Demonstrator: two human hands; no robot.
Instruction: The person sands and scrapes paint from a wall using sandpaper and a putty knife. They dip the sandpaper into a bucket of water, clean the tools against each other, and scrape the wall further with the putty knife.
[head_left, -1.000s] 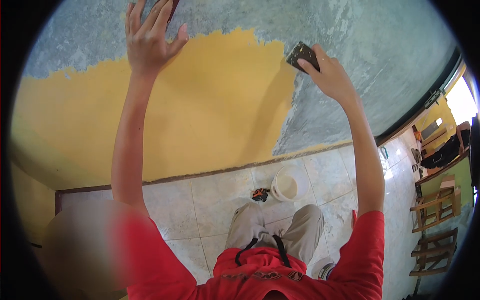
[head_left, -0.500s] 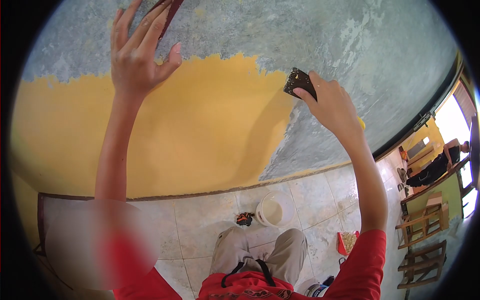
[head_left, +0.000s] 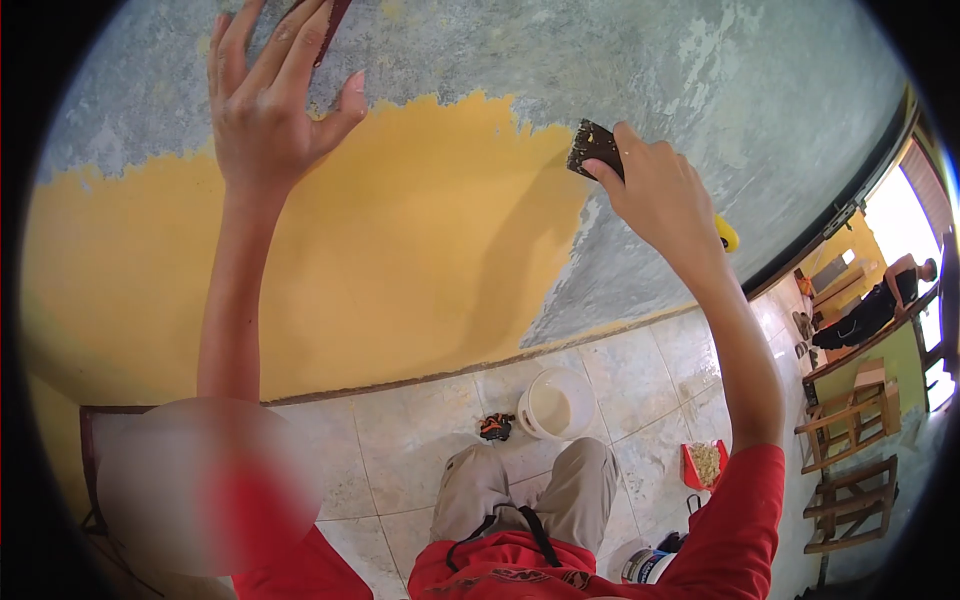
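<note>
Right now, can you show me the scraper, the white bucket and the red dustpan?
Scraper [head_left: 591, 143]: head view, on its dark blade.
White bucket [head_left: 545, 396]: head view, on its inside wall.
Red dustpan [head_left: 689, 470]: head view, on its red edge.

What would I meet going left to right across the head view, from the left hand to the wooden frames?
Left hand → orange-and-black item on the floor → dark flat tool → red dustpan → wooden frames.

Two hands [head_left: 262, 130] [head_left: 660, 195], one black scraper [head_left: 592, 143], one bucket [head_left: 548, 395], one tub [head_left: 640, 566], two wooden frames [head_left: 840, 414] [head_left: 850, 503]
</note>
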